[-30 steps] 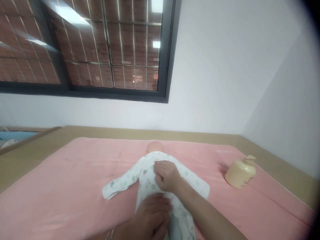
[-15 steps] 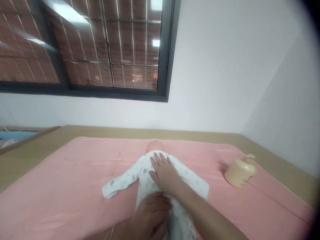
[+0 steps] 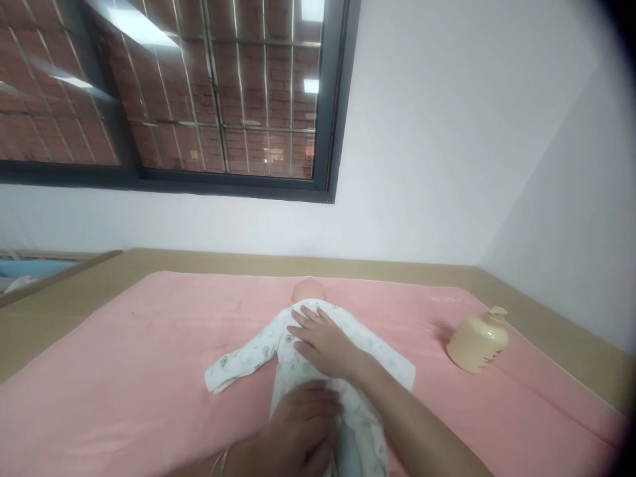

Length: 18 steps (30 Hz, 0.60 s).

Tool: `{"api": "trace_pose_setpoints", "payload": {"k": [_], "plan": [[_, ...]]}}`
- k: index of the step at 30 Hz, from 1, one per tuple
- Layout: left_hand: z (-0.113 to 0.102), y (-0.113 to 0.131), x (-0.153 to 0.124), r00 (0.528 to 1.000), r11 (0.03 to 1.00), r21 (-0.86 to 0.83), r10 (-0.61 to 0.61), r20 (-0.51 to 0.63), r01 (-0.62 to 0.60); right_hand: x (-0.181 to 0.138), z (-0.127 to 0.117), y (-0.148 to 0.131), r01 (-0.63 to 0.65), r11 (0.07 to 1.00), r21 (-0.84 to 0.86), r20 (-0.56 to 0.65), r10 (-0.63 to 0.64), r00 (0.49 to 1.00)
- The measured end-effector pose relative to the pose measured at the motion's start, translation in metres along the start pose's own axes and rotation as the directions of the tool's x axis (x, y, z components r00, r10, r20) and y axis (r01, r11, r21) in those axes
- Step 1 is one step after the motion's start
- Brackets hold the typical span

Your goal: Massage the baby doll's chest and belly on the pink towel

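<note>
doll: laid on its back or front (which cannot be made out) near the middle of the pink sheet (image 3: 149,358), its rounded head (image 3: 309,290) toward the sheet's far edge.
right hand: laid flat on the upper body of the doll (image 3: 289,364), fingers spread and nothing gripped.
left hand: the left hand (image 3: 305,424) is curled over the lower body; whether cloth is pinched beneath it cannot be made out.
weight and give: judged light to moderate, with a firm body under soft clothing; easily rolled or shifted if pushed from one side.
where to hold: best supported under the head and shoulders and under the hips together; sleeves likely to stretch or slip if pulled alone.
garment: white cloth, thin and soft-looking, printed with small greenish motifs; bunched into folds around the left hand.
sleeves: spread outward and downward on both sides, the left sleeve (image 3: 243,368) creased, its cuff flattened on the sheet.
sheet: smooth, matt, faintly rippled, spread over the tan tabletop (image 3: 119,278).
bottle: the cream-coloured bottle (image 3: 477,344) is set toward the right edge of the sheet; glossy, rounded, narrowed at the neck, and judged slippery if handled wet.
</note>
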<state>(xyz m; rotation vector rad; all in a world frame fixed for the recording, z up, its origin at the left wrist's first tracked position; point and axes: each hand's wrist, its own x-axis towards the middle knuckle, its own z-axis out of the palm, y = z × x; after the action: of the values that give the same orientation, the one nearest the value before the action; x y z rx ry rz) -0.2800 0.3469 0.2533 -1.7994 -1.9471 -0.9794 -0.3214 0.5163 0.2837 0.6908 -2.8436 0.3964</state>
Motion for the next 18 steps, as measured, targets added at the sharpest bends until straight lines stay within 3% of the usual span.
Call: {"api": "trace_pose_setpoints", "payload": {"k": [6,11,13,18], "plan": [[-0.008,0.000,0.005,0.995,1.000,-0.003,0.003,0.100,-0.003,-0.020,0.007,-0.017,-0.210,0.971,-0.113,0.000,0.212,0.977],[-0.003,0.000,0.004,0.996,0.998,-0.056,-0.036,0.077,0.041,-0.021,0.007,-0.024,0.032,0.995,-0.090,0.058,-0.026,0.998],[-0.002,0.000,0.003,0.996,0.997,-0.061,-0.044,0.076,0.048,-0.011,0.005,-0.014,0.052,0.998,-0.039,0.066,-0.050,0.997],[-0.005,0.002,0.001,0.992,0.999,0.001,-0.033,0.123,0.033,-0.007,-0.004,-0.009,-0.163,0.987,0.001,0.061,0.162,0.985]]}}
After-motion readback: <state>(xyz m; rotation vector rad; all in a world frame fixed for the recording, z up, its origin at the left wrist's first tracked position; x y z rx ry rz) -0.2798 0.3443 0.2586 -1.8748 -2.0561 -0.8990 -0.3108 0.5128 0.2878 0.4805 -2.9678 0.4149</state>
